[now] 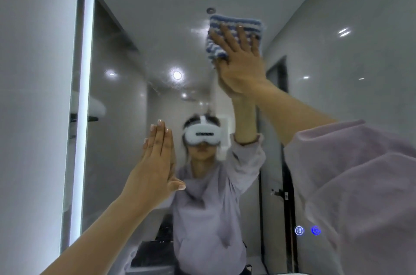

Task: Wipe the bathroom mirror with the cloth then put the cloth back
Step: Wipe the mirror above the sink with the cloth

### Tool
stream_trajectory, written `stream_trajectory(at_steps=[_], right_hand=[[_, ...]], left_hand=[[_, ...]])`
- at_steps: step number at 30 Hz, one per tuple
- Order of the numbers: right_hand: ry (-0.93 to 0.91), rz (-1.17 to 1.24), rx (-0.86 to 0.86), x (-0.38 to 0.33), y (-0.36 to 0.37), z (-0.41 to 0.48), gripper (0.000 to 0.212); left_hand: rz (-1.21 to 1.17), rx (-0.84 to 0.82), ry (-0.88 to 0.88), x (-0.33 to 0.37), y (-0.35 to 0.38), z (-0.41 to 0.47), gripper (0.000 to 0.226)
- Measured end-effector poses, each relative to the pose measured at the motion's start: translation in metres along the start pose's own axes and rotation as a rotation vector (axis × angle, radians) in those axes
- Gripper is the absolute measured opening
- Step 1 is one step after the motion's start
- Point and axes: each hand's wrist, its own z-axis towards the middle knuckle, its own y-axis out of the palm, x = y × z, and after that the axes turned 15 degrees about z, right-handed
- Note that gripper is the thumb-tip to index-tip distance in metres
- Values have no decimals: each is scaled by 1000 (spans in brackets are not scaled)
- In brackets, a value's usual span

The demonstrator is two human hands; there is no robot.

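Note:
A large bathroom mirror [126, 33] with a lit white border fills the view. My right hand [238, 60] is raised high and presses a blue-and-white striped cloth [234, 24] flat against the upper middle of the glass, fingers spread over it. My left hand [155, 162] is lower and to the left, held flat with fingers together, at or close to the glass, holding nothing. Faint smears show on the glass between the two hands.
The white wall [33, 94] borders the mirror on the left. Two lit blue touch icons [307, 230] sit at the mirror's lower right. My lilac sleeve [360, 184] covers the right side. The mirror reflects a person in a headset and a dark doorway.

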Motion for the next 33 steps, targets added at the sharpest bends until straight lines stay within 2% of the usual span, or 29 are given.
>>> stream_trajectory(at_steps=[7, 13, 18, 22, 26, 33], right_hand=[[226, 39, 91, 87, -29, -32, 55], [326, 58, 100, 70, -22, -30, 57], [146, 40, 18, 4, -2, -31, 58], [63, 82, -30, -41, 19, -37, 57], [48, 135, -28, -45, 25, -43, 57], [-17, 129, -9, -25, 22, -59, 48]], left_hand=[[-40, 0, 6, 1, -2, -1, 130], [-37, 1, 16, 0, -1, -1, 131], [-38, 0, 12, 0, 0, 2, 123], [-13, -13, -4, -1, 3, 4, 128], [56, -24, -2, 0, 6, 4, 131], [-32, 14, 2, 1, 1, 2, 131]])
